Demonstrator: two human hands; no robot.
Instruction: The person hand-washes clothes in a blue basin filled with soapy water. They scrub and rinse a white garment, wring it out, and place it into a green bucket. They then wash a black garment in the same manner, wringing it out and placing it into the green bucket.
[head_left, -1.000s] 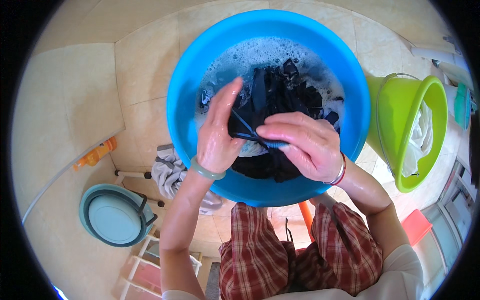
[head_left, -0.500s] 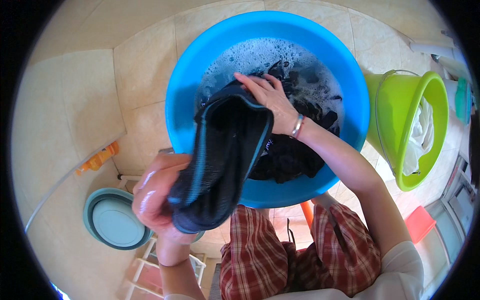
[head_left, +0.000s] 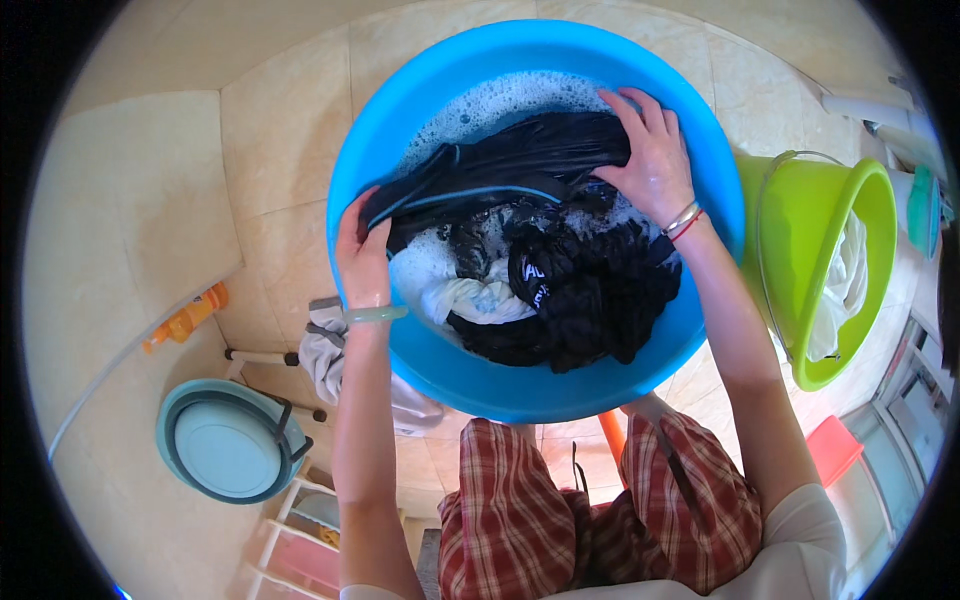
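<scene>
A dark wet garment with thin blue trim [head_left: 500, 165] lies stretched across the suds in a large blue basin [head_left: 540, 395]. My left hand [head_left: 362, 250], with a pale green bangle at the wrist, grips the garment's left end at the basin's rim. At the other end, my right hand [head_left: 648, 160] has its thumb and curved fingers around the cloth. Nearer to me in the basin are bunched black clothes [head_left: 600, 300] with white lettering and a white piece of cloth [head_left: 480, 300]. The garment's exact kind does not show.
A lime-green bucket [head_left: 790, 260] holding white cloth tilts at the right. On the left are a grey-blue washbasin [head_left: 225, 440], a white rack [head_left: 285, 535], an orange bottle [head_left: 187, 317] and grey-white cloth [head_left: 395, 400]. A coral-coloured object [head_left: 835, 450] sits at the lower right.
The dark garment has gone from raised in front of the basin down into the water, now spread sideways. My left hand moved up to the left rim; my right hand shifted right.
</scene>
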